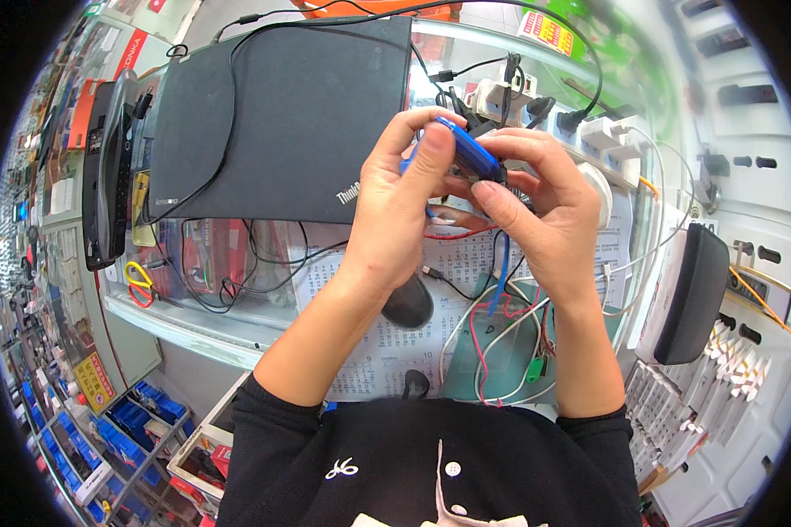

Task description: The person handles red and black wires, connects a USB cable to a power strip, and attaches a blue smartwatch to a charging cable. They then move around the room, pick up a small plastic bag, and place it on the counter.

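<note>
- While both hands meet above the glass counter (193, 329), the left hand (395, 211) and right hand (545, 206) pinch a small blue device (470, 154) between fingertips, held in front of the closed black laptop (281, 114).
- Below lie a black mouse (409, 303), a calendar sheet (387, 351) and red and white wires (492, 342).

We see bright, even daylight with soft shadows, mild glare on the glass worktop (237, 338), and strong fisheye bending with dark corners.
</note>
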{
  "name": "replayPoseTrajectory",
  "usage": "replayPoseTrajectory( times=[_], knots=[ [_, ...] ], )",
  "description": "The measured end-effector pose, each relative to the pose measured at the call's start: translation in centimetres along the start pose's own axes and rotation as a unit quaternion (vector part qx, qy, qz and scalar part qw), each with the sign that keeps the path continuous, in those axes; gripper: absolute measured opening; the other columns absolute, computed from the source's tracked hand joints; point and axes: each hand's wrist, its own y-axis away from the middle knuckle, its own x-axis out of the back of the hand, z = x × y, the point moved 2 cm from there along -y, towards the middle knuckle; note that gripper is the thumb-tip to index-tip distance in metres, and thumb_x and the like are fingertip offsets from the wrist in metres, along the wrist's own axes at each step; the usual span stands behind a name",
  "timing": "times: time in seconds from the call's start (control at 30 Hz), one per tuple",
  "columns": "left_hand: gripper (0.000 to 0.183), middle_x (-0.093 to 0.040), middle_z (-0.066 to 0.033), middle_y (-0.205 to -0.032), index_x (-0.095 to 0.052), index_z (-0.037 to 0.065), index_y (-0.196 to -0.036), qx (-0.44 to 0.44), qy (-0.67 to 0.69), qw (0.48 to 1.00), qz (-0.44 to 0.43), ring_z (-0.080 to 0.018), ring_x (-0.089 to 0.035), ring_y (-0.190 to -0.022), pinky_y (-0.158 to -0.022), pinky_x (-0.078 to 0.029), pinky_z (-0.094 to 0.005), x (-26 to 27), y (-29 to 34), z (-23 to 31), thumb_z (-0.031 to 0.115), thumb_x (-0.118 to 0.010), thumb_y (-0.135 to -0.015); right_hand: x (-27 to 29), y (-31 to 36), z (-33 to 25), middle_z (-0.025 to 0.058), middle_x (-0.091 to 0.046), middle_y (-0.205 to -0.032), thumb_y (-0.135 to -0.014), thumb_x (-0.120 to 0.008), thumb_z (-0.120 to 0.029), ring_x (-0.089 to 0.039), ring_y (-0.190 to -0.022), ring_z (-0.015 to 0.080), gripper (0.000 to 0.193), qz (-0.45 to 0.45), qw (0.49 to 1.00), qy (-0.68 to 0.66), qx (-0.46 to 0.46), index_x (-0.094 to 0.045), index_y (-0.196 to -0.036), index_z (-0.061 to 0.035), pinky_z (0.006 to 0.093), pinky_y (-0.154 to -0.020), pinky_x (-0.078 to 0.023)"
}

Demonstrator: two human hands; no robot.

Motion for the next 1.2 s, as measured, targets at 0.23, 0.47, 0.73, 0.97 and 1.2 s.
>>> replayPoseTrajectory(
  times=[0.23, 0.47, 0.73, 0.97, 1.2],
  knots=[
    [0.037, -0.063, -0.0099, -0.078, -0.054, 0.001, -0.104, -0.007, -0.06, 0.998, -0.033, -0.0165, -0.065, -0.065, -0.052, -0.053, -0.025, 0.8, 0.2, 0.3, 0.035, -0.059, -0.09, 0.2, 0.3, -0.5, 0.0073, -0.063, -0.092, -0.078, -0.067, -0.01, -0.061, -0.084, 0.0144, 0.02, 0.041, 0.999, 0.003, -0.026, -0.065, -0.095, -0.0007, 0.0267, -0.073, -0.051],
    [0.027, -0.064, -0.0103, -0.085, -0.058, 0.0, -0.104, -0.056, -0.207, 0.977, -0.016, -0.0158, -0.065, -0.073, -0.062, -0.057, -0.0278, 0.8, 0.2, 1.0, 0.023, -0.058, -0.089, 0.9, 0.2, -0.3, 0.005, -0.064, -0.089, -0.082, -0.066, -0.012, -0.06, -0.078, 0.0096, 0.021, 0.027, 0.989, -0.069, -0.125, -0.064, -0.097, 0.0027, 0.022, -0.07, -0.049],
    [0.032, -0.064, -0.0092, -0.085, -0.061, -0.003, -0.106, -0.093, -0.206, 0.974, 0.002, -0.0163, -0.066, -0.07, -0.064, -0.056, -0.0257, 0.8, 0.1, 2.1, 0.011, -0.07, -0.079, 1.6, -0.5, -0.1, 0.0075, -0.066, -0.087, -0.082, -0.066, -0.011, -0.061, -0.079, 0.0099, 0.023, 0.0, 0.973, -0.146, -0.178, -0.064, -0.098, 0.005, 0.0225, -0.073, -0.048],
    [0.022, -0.064, -0.0077, -0.074, -0.062, -0.003, -0.09, -0.028, -0.128, 0.991, 0.005, -0.0105, -0.062, -0.063, -0.057, -0.053, -0.0221, 1.3, -0.5, 2.1, 0.009, -0.074, -0.075, 2.4, -1.7, 0.1, 0.0198, -0.064, -0.102, -0.086, -0.054, -0.013, -0.063, -0.09, 0.0205, 0.029, 0.027, 0.932, -0.307, -0.19, -0.059, -0.108, 0.0064, 0.0308, -0.081, -0.051],
    [0.022, -0.064, -0.0064, -0.073, -0.061, -0.001, -0.087, 0.031, -0.186, 0.982, -0.015, -0.0092, -0.062, -0.062, -0.056, -0.051, -0.0207, 1.5, -0.9, 2.5, 0.009, -0.074, -0.073, 2.4, -2.2, -0.3, 0.0156, -0.064, -0.105, -0.09, -0.051, -0.005, -0.063, -0.095, 0.0197, 0.022, 0.018, 0.978, -0.173, -0.118, -0.06, -0.108, 0.0045, 0.0305, -0.086, -0.049]
  ],
)
